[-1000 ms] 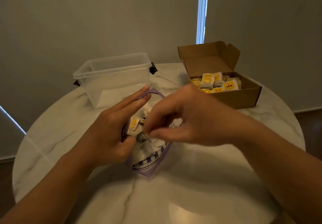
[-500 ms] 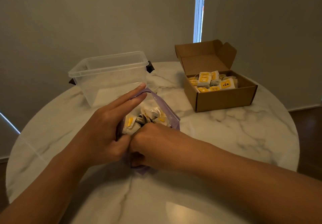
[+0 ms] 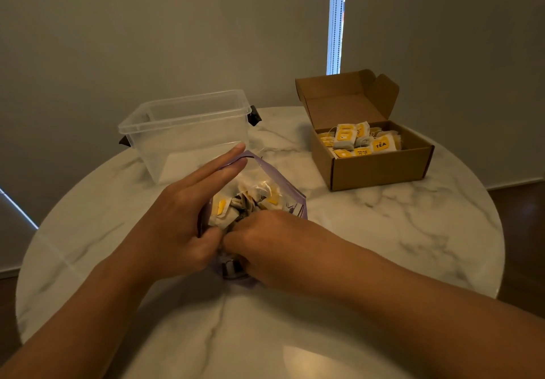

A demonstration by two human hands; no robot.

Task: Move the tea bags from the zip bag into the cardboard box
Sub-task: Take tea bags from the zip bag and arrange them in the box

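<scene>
**Box lies far-right of the grab: R hand's job**

Zip bag (image 3: 283, 184) sits mid-table, mouth open toward the wearer, long axis running near-to-far, leaning slightly right at the far end. Held at its L rim by L hand (image 3: 188, 216): thumb pinching the near edge, 4 fingers laid flat along the purple rim, pointing away. So: L closed on the bag, acting as a prop for the opening.

R hand (image 3: 265, 240) plunged into the mouth from the right, knuckles up, fingertips buried among tea bags (image 3: 247, 201). Curled as if gathering a bunch, but fingertips hidden by the hand itself — can't tell whether actually closed on any yet.

Cardboard box (image 3: 380, 169) stands up and to the right of the bag, well apart, lid flap raised at the back, front wall facing the wearer. Already partly filled w/ tea bags, yellow tags up. Plenty left in the zip bag too, so prob. mid-task.

Key relation: box lies on the R hand's side, farther away, w/ no obstacle between. Clear plastic tub (image 3: 188, 131) sits behind the bag on the L, off that path. Next carry likely a diagonal lift fwd-right, over the box's front wall, L staying on the bag.

Marble table (image 3: 413, 231) otherwise bare along that route.
</scene>
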